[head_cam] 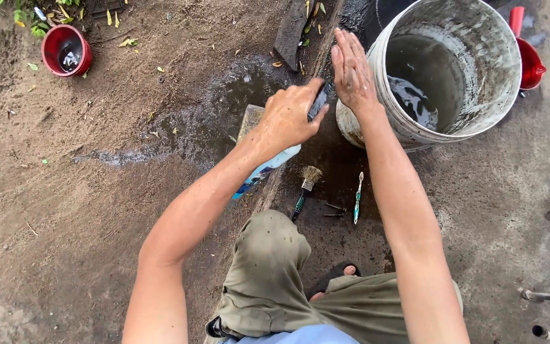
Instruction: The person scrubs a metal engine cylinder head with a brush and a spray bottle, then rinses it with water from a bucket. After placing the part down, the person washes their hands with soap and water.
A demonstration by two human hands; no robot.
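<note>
Bare earth on one side, wet grey concrete on the other, with a dark puddle spreading between them. Person squats, olive trousers, one sandalled foot showing.

Left hand curls around a dark, wet, flat object, thumb and fingers clamped on it; what the object is cannot be told, it is mostly hidden by the hand. Right hand is flat and spread, fingers straight, palm pressed against the far end of that same dark object, just beside the rim of a large dirty white plastic bucket. Bucket holds a shallow pool of murky water.

Under the left forearm lies a pale plastic bottle with a blue label, tilted on the ground, touching a flat tan board.

On the wet concrete between the arms: a small paintbrush with worn bristles and a dark handle, a slim green-and-white toothbrush, and two dark nails or screws between them.

Small red bowl sits well apart on the dirt, upper corner. Red scoop with handle rests behind the bucket.
</note>
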